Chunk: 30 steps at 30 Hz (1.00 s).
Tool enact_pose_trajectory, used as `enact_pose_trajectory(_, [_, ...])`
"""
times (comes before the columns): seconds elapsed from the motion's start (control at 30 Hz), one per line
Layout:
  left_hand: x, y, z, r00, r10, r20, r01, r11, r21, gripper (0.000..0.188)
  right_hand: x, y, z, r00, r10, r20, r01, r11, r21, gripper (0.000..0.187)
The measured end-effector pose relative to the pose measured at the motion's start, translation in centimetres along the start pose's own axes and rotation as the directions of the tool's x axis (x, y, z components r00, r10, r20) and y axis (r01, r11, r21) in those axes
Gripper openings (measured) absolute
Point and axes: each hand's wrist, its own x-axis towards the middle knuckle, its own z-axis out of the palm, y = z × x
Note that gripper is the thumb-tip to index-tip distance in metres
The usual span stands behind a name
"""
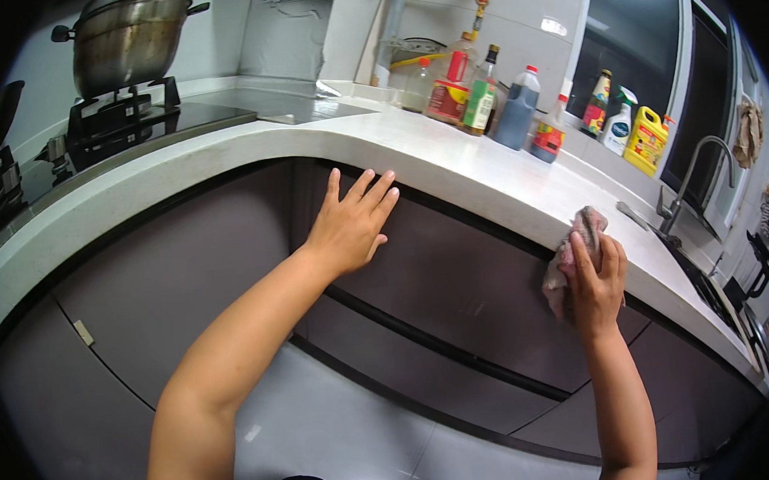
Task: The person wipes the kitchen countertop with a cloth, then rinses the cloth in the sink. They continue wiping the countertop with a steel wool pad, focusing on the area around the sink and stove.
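Note:
My left hand point(352, 224) has its fingers spread, with the fingertips at the front edge of the white countertop point(451, 168) above the dark cabinet front. To the right, my right hand point(599, 283) grips a pinkish-grey cloth point(588, 224) against the counter's front edge. Part of the cloth drapes down over the top of the brown-grey drawer front point(458, 275). My right palm and the underside of the cloth are hidden.
A steel pot point(128, 44) stands on the gas stove point(162, 122) at the left. Several sauce bottles point(481, 95) line the counter's back. A yellow jug point(647, 141) is on the sill near the faucet point(692, 178). Grey floor tiles point(326, 422) lie below.

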Motion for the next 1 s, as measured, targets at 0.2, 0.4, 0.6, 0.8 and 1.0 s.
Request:
enact_pose_trajectory(0.2, [-2.6, -5.1, -0.9, 0.999, -0.034, 0.012, 0.034, 0.999, 0.005, 0.079, 8.9, -11.3, 8.2, 1.0, 0.021, -0.009, -0.02, 0.987, 0.16, 0.041])
enact_pose_trajectory(0.4, [-1.0, -5.9, -0.4, 0.998, -0.033, -0.047, 0.033, 0.999, 0.001, 0.086, 16.9, -20.7, 14.0, 0.999, -0.025, -0.021, 0.028, 0.983, 0.181, 0.037])
enact_pose_trajectory(0.6, [-0.9, -7.6, 0.8, 0.998, -0.012, 0.066, 0.012, 1.0, 0.01, 0.089, 12.0, -15.1, 8.0, 0.993, 0.077, 0.092, -0.083, 0.994, 0.068, 0.045])
enact_pose_trajectory(0.8, [-1.5, -7.6, 1.9, 1.0, -0.019, -0.016, 0.02, 0.999, 0.035, 0.088, 13.3, -16.6, 9.9, 0.993, 0.108, 0.055, -0.112, 0.991, 0.079, 0.039])
enact_pose_trajectory(1.0, [-3.4, -8.3, 0.5, 0.967, -0.253, 0.01, 0.234, 0.906, 0.354, 0.08, 20.3, -25.7, 18.1, 0.988, 0.043, -0.15, 0.006, 0.951, 0.309, 0.039])
